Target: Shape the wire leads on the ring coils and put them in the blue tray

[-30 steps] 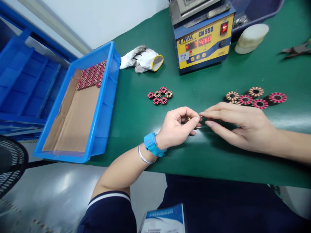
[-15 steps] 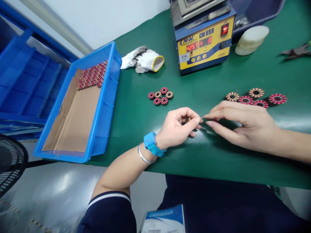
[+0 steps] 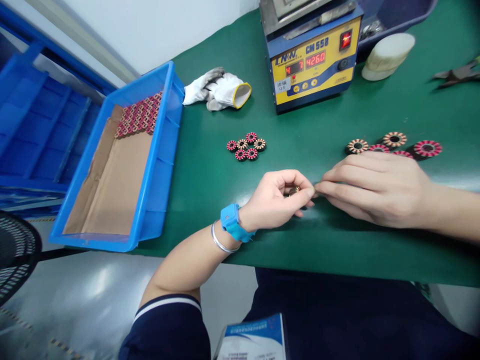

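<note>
My left hand (image 3: pixel 275 200), with a blue wrist strap (image 3: pixel 233 223), pinches a small wound coil ring (image 3: pixel 293 190) just above the green mat (image 3: pixel 210 185). My right hand (image 3: pixel 375 186) meets it fingertip to fingertip, fingers pressed together on a thin wire at the ring. A cluster of several small red and copper coil rings (image 3: pixel 246 147) lies beyond my left hand. A second group of larger coil rings (image 3: pixel 393 142) sits just behind my right hand, partly hidden by it.
A blue bin (image 3: pixel 123 165) with cardboard and rows of coil rings stands at the left. A yellow and blue solder pot unit (image 3: pixel 313 62) reads 426. White gloves (image 3: pixel 221 90), a white tape roll (image 3: pixel 388 57) and cutters (image 3: pixel 455 75) lie at the back.
My right hand has closed in on the left, its fingers drawn together from a looser spread. Both hands sit slightly lower on the mat; the left still holds the ring.
</note>
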`<state>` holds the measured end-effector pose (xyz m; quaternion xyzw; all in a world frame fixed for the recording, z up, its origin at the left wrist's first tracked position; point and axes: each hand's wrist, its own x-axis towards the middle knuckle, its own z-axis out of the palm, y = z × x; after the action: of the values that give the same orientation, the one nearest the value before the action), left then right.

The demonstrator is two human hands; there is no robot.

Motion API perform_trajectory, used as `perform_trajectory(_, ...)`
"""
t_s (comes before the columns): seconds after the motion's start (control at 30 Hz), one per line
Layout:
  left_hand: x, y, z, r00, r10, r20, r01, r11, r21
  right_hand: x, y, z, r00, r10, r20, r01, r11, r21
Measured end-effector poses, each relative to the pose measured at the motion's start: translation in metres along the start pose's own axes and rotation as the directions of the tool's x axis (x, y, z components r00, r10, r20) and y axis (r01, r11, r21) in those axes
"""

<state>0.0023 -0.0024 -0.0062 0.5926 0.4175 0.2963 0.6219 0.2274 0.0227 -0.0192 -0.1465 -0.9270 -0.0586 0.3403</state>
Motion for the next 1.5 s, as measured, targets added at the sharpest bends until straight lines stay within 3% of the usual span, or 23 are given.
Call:
perform_trajectory(0.07, -0.003, -0.003, 0.004, 0.955, 0.293, -0.039, -0.271, 0.921, 0.281, 0.005, -0.005, 0.002, 0.959, 0.264, 0.1, -0.283, 0.908, 0.309)
perform_trajectory(0.13, -0.005, -0.005, 0.006, 0.851, 0.525, 0.001, -0.456, 0.738, 0.498, 0.008, -0.008, 0.004, 0.799, 0.476, 0.368, -0.597, 0.548, 0.587)
perform_trajectory(0.2, -0.006, -0.006, 0.007, 0.83, 0.558, 0.005, -0.478, 0.707, 0.52, 0.009, -0.008, 0.005, 0.658, 0.486, 0.575, -0.734, 0.247, 0.632)
perform_trajectory(0.23, -0.006, -0.005, 0.006, 0.866, 0.5, -0.026, -0.432, 0.772, 0.465, 0.009, -0.008, 0.004, 0.654, 0.489, 0.578, -0.737, 0.237, 0.634)
perform_trajectory(0.27, -0.005, -0.004, 0.005, 0.913, 0.404, -0.055, -0.356, 0.856, 0.375, 0.008, -0.006, 0.003, 0.694, 0.499, 0.519, -0.704, 0.323, 0.632)
perform_trajectory(0.37, -0.003, 0.003, 0.0, 0.998, 0.04, -0.045, -0.036, 0.997, 0.071, 0.004, -0.001, -0.001, 0.929, 0.356, 0.103, -0.366, 0.835, 0.411)
perform_trajectory(0.47, -0.001, 0.008, -0.004, 0.99, -0.141, 0.004, 0.141, 0.988, -0.066, -0.001, 0.004, -0.001, 0.999, 0.039, -0.037, -0.036, 0.996, 0.078)
perform_trajectory(0.57, -0.002, 0.007, -0.003, 0.994, -0.108, 0.018, 0.109, 0.993, -0.042, -0.002, 0.002, 0.001, 1.0, -0.008, -0.012, 0.009, 0.998, 0.065)
perform_trajectory(0.67, -0.005, 0.002, 0.002, 0.964, 0.264, -0.033, -0.248, 0.935, 0.255, 0.005, -0.004, 0.002, 0.955, 0.282, 0.094, -0.297, 0.887, 0.353)
perform_trajectory(0.73, -0.007, -0.002, 0.005, 0.851, 0.526, 0.0, -0.463, 0.749, 0.474, 0.011, -0.007, 0.001, 0.793, 0.46, 0.398, -0.605, 0.523, 0.601)
perform_trajectory(0.8, -0.007, -0.002, 0.006, 0.807, 0.591, 0.012, -0.508, 0.684, 0.523, 0.015, -0.008, 0.0, 0.648, 0.433, 0.627, -0.746, 0.194, 0.637)
perform_trajectory(0.83, -0.007, -0.001, 0.006, 0.839, 0.544, -0.014, -0.472, 0.74, 0.48, 0.015, -0.007, -0.001, 0.645, 0.438, 0.626, -0.747, 0.186, 0.639)
perform_trajectory(0.87, -0.007, 0.0, 0.005, 0.888, 0.458, -0.048, -0.403, 0.823, 0.399, 0.013, -0.006, -0.001, 0.691, 0.468, 0.551, -0.708, 0.288, 0.645)
perform_trajectory(0.97, -0.005, 0.006, 0.001, 0.995, 0.084, -0.061, -0.078, 0.992, 0.095, 0.004, -0.003, 0.001, 0.909, 0.401, 0.114, -0.409, 0.808, 0.423)
perform_trajectory(1.03, -0.005, 0.008, -0.001, 0.997, -0.079, -0.015, 0.078, 0.997, -0.014, -0.003, -0.002, 0.002, 0.975, 0.223, -0.008, -0.217, 0.956, 0.196)
perform_trajectory(1.1, -0.005, 0.007, -0.001, 0.997, -0.073, -0.005, 0.073, 0.997, -0.004, -0.003, -0.003, 0.002, 0.984, 0.177, -0.003, -0.175, 0.974, 0.144)
perform_trajectory(1.17, -0.006, 0.004, 0.001, 0.989, 0.14, -0.039, -0.132, 0.977, 0.165, 0.002, -0.005, 0.001, 0.944, 0.319, 0.085, -0.329, 0.894, 0.303)
perform_trajectory(1.2, -0.006, 0.002, 0.002, 0.955, 0.295, -0.041, -0.27, 0.915, 0.299, 0.006, -0.007, 0.0, 0.886, 0.421, 0.194, -0.462, 0.773, 0.435)
perform_trajectory(1.27, -0.007, -0.001, 0.004, 0.838, 0.546, 0.016, -0.471, 0.708, 0.526, 0.014, -0.009, -0.002, 0.702, 0.511, 0.496, -0.699, 0.363, 0.616)
perform_trajectory(1.33, -0.008, -0.002, 0.006, 0.796, 0.605, 0.039, -0.517, 0.644, 0.564, 0.018, -0.009, -0.003, 0.581, 0.451, 0.677, -0.78, 0.073, 0.621)
perform_trajectory(1.37, -0.008, -0.001, 0.006, 0.828, 0.56, 0.005, -0.483, 0.709, 0.513, 0.018, -0.009, -0.003, 0.587, 0.463, 0.664, -0.775, 0.083, 0.627)
perform_trajectory(1.4, -0.008, 0.0, 0.005, 0.879, 0.475, -0.039, -0.416, 0.805, 0.424, 0.016, -0.008, -0.003, 0.633, 0.505, 0.586, -0.745, 0.194, 0.638)
perform_trajectory(1.5, -0.006, 0.006, 0.002, 0.991, 0.108, -0.084, -0.1, 0.99, 0.103, 0.006, -0.006, -0.001, 0.853, 0.495, 0.163, -0.509, 0.723, 0.466)
